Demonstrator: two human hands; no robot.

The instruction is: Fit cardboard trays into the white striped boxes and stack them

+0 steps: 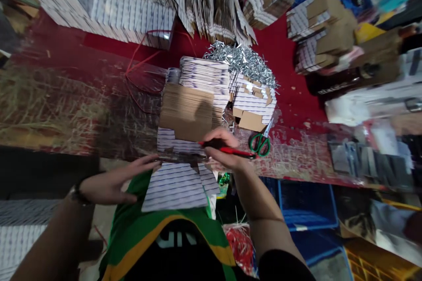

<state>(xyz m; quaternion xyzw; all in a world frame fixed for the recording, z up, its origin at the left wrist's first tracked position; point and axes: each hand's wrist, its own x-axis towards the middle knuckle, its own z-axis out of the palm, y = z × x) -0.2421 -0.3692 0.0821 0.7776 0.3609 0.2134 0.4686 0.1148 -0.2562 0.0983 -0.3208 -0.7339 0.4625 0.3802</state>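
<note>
The right hand [224,151] closes around a slim red-handled tool [238,152], held ready above flat blue-striped white cardboard sheets [174,186], while the open, empty left hand [121,180] reaches toward them.

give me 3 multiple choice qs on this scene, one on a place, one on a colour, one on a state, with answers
1. Where do the green-handled scissors lie?
A. in a blue crate
B. on the red tabletop, beside the stacked cartons
C. in the left hand

2. What colour is the handle of the tool in the right hand?
A. blue
B. yellow
C. red

3. How is the left hand held?
A. open and spread
B. clenched in a fist
C. wrapped around the scissors

1 B: the scissors rest on the red surface right of the stack.
2 C: red shows beyond the right hand.
3 A: the left hand's palm is open, gripping nothing.
</note>
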